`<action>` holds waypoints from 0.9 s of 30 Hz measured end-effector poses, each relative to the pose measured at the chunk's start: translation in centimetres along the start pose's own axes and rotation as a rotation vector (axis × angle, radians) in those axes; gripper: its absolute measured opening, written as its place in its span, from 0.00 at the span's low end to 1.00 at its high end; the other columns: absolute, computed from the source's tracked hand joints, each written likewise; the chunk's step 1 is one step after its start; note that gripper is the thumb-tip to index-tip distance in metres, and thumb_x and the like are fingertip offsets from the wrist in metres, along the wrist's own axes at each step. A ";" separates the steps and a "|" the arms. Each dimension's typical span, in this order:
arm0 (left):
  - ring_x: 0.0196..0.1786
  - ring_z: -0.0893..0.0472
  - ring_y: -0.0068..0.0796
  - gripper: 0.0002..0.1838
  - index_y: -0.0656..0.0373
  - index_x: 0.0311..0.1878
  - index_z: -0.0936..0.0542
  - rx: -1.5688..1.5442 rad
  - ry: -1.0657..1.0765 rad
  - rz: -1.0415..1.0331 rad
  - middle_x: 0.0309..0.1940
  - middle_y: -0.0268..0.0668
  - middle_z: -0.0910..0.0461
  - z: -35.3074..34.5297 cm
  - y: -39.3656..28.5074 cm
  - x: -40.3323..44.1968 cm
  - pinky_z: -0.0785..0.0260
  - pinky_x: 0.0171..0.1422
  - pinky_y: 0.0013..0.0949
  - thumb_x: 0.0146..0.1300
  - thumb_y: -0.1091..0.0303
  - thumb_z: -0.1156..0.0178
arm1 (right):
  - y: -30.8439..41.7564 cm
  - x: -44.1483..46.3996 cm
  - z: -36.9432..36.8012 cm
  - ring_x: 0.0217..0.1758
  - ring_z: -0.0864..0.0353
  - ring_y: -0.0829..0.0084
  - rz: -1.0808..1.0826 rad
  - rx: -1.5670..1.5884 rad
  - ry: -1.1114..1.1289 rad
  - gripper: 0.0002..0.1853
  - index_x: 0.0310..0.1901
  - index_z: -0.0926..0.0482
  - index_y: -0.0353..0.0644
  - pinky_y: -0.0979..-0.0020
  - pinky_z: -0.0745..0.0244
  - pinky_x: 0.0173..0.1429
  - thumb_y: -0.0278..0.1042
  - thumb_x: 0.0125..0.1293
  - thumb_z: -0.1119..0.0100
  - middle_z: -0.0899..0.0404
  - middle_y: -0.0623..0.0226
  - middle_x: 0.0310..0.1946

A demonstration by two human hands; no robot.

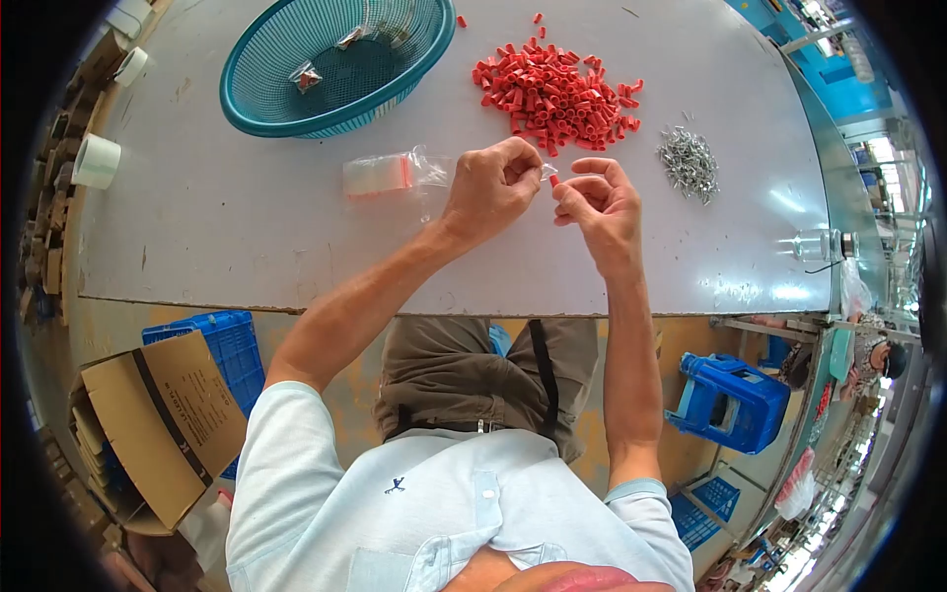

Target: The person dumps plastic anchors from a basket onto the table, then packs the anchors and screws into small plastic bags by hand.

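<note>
My left hand (496, 185) is closed in a pinch on a small clear plastic bag (547, 172), whose edge shows past the fingertips. Close beside it, my right hand (602, 202) pinches a small red plastic cap (554, 181) at the bag's side; whether the cap is inside the bag I cannot tell. Just beyond both hands lies a heap of red caps (557, 94). To the right is a pile of small silvery metal pieces (689, 163), too small to name. A stack of clear bags with red edges (378, 176) lies left of my left hand.
A teal plastic basket (247, 118) with a few filled bags stands at the back left of the white table (217, 227). A tape roll (97, 161) sits at the left edge, a glass jar (817, 245) at the right. Below are a cardboard box (163, 424) and a blue stool (732, 403).
</note>
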State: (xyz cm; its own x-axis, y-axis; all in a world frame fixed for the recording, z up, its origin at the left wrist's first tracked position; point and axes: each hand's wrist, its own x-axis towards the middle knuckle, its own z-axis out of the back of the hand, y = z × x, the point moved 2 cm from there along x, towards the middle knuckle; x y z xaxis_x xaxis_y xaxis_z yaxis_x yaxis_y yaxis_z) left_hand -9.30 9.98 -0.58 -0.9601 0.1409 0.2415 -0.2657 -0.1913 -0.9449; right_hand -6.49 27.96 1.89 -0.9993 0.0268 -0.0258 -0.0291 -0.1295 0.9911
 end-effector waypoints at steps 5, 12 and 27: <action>0.36 0.14 0.18 0.04 0.66 0.44 0.15 -0.013 0.045 -0.103 0.32 0.39 0.11 -0.6 -0.4 -0.6 0.20 0.42 0.27 0.68 0.78 0.34 | -0.2 0.1 -0.6 0.36 0.11 0.76 -0.030 0.107 0.006 0.17 0.58 0.21 0.31 0.73 0.11 0.39 0.26 0.72 0.30 0.11 0.60 0.37; 0.35 0.16 0.19 0.03 0.63 0.43 0.14 -0.127 0.129 0.063 0.32 0.33 0.13 -0.3 0.4 -0.3 0.23 0.39 0.26 0.70 0.78 0.36 | -2.1 -0.2 0.1 0.40 0.12 0.76 -0.052 0.280 0.141 0.10 0.54 0.15 0.34 0.72 0.12 0.43 0.27 0.76 0.36 0.11 0.62 0.41; 0.32 0.16 0.27 0.09 0.64 0.47 0.15 0.218 0.048 -0.324 0.34 0.38 0.13 -0.9 -1.7 -0.6 0.22 0.42 0.31 0.66 0.83 0.34 | -1.7 -0.5 -1.5 0.32 0.12 0.62 0.473 -0.276 -0.281 0.06 0.40 0.19 0.38 0.63 0.16 0.39 0.26 0.64 0.31 0.16 0.59 0.34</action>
State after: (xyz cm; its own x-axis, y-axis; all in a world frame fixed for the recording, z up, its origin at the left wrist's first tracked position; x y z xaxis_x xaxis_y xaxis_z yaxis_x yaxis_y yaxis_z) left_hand -8.15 11.12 0.68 -0.8194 0.2724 0.5043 -0.5720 -0.3306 -0.7507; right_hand -5.93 26.68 0.03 -0.8622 0.1587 0.4811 0.3735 -0.4424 0.8153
